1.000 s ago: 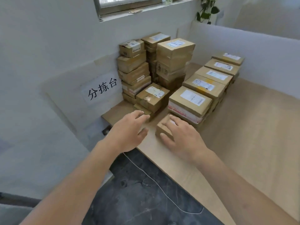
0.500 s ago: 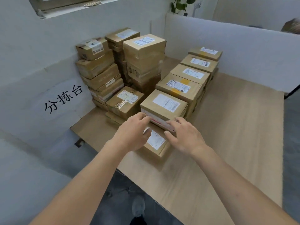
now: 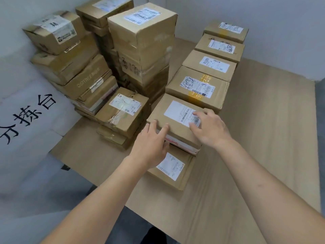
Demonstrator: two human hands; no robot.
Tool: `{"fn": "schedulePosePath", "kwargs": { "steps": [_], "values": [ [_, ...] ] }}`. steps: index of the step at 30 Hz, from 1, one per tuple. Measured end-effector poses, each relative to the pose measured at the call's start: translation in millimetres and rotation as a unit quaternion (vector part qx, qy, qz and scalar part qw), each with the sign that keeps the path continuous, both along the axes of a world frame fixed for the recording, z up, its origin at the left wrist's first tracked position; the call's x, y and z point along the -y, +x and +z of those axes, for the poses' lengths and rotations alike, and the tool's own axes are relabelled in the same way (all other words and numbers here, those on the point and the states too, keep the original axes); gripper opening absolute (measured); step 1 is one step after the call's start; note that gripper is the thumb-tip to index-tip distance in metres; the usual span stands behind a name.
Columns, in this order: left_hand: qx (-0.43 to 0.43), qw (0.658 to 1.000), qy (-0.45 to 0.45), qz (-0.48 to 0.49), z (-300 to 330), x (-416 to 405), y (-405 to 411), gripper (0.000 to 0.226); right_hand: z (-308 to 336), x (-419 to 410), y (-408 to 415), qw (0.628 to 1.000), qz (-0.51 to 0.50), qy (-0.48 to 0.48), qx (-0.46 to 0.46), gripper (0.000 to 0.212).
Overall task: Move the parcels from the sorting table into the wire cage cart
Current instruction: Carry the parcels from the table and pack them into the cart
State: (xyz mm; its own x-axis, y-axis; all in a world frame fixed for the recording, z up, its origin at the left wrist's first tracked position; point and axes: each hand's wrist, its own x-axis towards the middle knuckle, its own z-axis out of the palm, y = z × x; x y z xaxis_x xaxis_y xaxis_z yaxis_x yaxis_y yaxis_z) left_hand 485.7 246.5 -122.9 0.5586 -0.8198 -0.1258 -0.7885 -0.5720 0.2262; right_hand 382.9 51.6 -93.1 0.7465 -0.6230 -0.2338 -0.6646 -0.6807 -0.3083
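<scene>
A brown cardboard parcel (image 3: 173, 118) with a white label lies on top of another box at the near end of a row on the wooden sorting table (image 3: 263, 138). My left hand (image 3: 152, 143) touches its near left corner, fingers straight over the edge. My right hand (image 3: 209, 128) rests flat on its top at the right, over the label. In front of it lies a small flat parcel (image 3: 173, 169), partly under my left hand. The wire cage cart is out of view.
A row of labelled boxes (image 3: 198, 85) runs back to the white partition. Tall stacks of parcels (image 3: 140, 41) stand in the left corner against the wall, with a lower taped box (image 3: 123, 110) in front. A sign with black characters (image 3: 28, 117) hangs left.
Both hands have moved forward from the small flat parcel up onto the larger labelled parcel behind it. The camera has come closer and tilted down over the table.
</scene>
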Motion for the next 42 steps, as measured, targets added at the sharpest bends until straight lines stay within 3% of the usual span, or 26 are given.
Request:
{"fn": "schedulePosePath", "kwargs": {
  "steps": [5, 9, 14, 19, 30, 42],
  "values": [
    [-0.011, 1.000, -0.020, -0.011, -13.9, -4.9, 11.9, 0.066, -11.6, 11.9, 12.6, 0.999, -0.037, -0.021, -0.003, 0.050],
    [-0.048, 0.997, -0.043, 0.040, -15.9, -13.3, 7.2, 0.065, -18.2, 2.8, 4.6, 0.999, -0.038, -0.022, 0.016, 0.050],
    [-0.194, 0.969, -0.046, 0.145, -20.3, -19.1, -11.3, 0.070, -27.0, -6.4, -16.4, 0.997, -0.015, 0.042, 0.055, 0.055],
    [-0.308, 0.937, -0.118, 0.114, -28.1, -15.5, -39.8, 0.081, -35.0, -10.9, -36.4, 0.989, 0.083, 0.109, 0.055, 0.061],
    [-0.255, 0.920, -0.215, 0.207, -12.3, -47.1, -81.4, 0.087, -31.3, -42.6, -71.8, 0.959, 0.163, 0.170, 0.160, 0.070],
    [-0.173, 0.877, -0.311, 0.322, 17.2, -143.7, -157.8, 0.079, -12.2, -125.1, -86.6, 0.917, 0.294, 0.175, 0.206, 0.073]
  ]
}}
